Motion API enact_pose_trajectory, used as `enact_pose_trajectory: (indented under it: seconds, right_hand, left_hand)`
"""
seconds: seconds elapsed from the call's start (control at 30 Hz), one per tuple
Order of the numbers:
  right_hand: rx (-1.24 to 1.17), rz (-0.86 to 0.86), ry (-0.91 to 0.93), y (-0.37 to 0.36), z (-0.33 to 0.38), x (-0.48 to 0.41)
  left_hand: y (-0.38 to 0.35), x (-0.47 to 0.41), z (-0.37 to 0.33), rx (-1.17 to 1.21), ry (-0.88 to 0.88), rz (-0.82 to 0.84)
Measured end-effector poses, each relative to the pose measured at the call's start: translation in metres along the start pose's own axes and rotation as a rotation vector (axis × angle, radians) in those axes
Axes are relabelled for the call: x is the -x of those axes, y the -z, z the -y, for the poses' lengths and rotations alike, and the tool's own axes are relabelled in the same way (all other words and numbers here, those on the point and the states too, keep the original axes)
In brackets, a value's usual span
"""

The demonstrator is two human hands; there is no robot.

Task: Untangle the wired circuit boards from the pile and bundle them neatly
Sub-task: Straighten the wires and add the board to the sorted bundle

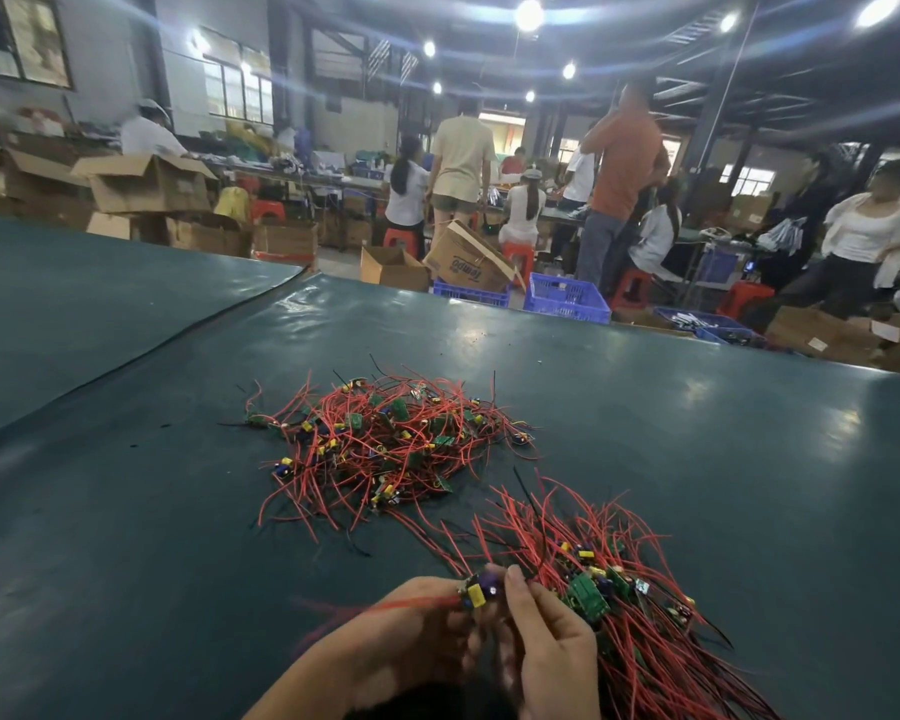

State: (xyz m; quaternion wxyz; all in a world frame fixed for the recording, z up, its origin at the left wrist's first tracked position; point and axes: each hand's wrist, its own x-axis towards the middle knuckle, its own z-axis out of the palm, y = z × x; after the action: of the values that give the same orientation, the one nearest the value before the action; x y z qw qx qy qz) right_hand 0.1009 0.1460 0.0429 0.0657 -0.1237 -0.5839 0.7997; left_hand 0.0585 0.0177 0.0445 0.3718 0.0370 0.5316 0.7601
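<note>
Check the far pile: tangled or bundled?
Tangled. The far pile lies spread loose on the table, red wires crossing every way, boards scattered through it.

We can read a single word: "Tempo", in blue letters on the side of a tilted brown cardboard box (468, 262) beyond the far edge of the desk (645, 407). From where we look, the word stands upside down. The box rests against a blue crate (470, 297). Any print on the circuit boards (586, 595) is too small for us to read.
</note>
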Motion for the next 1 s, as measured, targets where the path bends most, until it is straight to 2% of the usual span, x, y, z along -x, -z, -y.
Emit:
enact_pose_trajectory:
  seconds: [0.07, 0.17, 0.37, 0.5, 0.7, 1.0]
  right_hand:
    - [0.002, -0.038, 0.023, 0.0, -0.001, -0.001]
    - [0.006, -0.048, 0.076, 0.0, 0.0, -0.001]
    - [0.063, -0.02, 0.171, -0.005, -0.005, 0.002]
    - [0.077, -0.074, 0.204, -0.002, -0.01, -0.005]
    - [0.058, -0.2, 0.24, 0.006, -0.007, -0.008]
    - [-0.319, -0.305, 0.226, 0.014, 0.013, -0.009]
  left_hand:
    - [-0.001, 0.001, 0.004, -0.018, -0.052, 0.037]
    - [-0.002, -0.001, 0.009, -0.082, -0.238, 0.074]
    - [-0.006, -0.004, 0.011, -0.241, -0.444, -0.12]
    - [-0.002, -0.004, 0.008, -0.255, -0.474, -0.197]
    - [-0.002, -0.002, 0.001, -0.215, -0.488, -0.224]
    - [0.007, 0.005, -0.01, -0.142, -0.534, -0.282]
